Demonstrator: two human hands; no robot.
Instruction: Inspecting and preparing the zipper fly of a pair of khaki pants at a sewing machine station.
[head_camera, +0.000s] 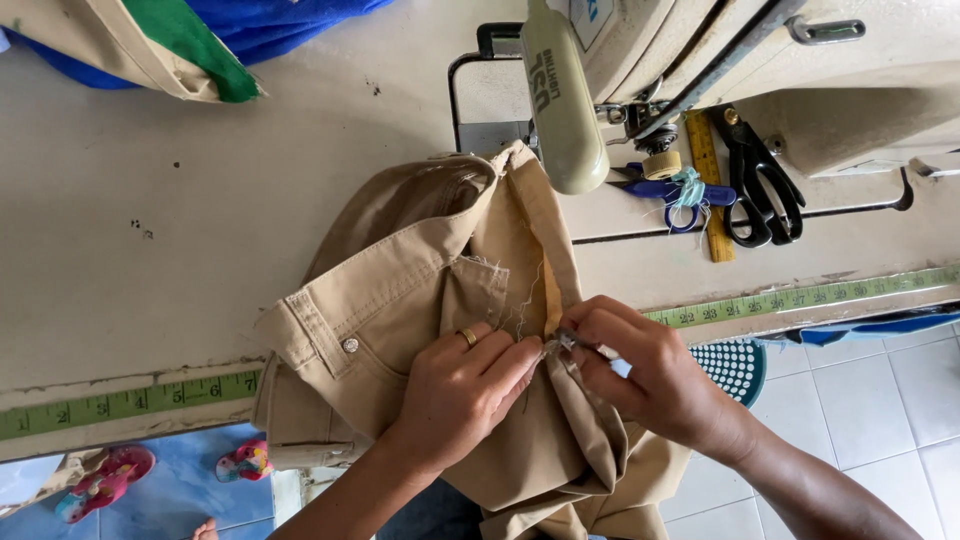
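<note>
Tan trousers (400, 270) lie over the front edge of a sewing table, waistband and a rivet showing, with frayed threads along an opened seam. My left hand (465, 385), a gold ring on one finger, presses the cloth flat beside the seam. My right hand (640, 370) pinches a small metal tool (567, 341), its tip at the seam just next to my left fingertips. Part of the trousers hangs below the table edge toward my lap.
A cream sewing machine (600, 70) stands at the back right. Black scissors (760, 185), small blue snips (670, 190) and a yellow ruler (712, 190) lie by it. Green measuring tapes (130, 402) run along the table edge. Blue, green and tan fabric (190, 40) is piled far left.
</note>
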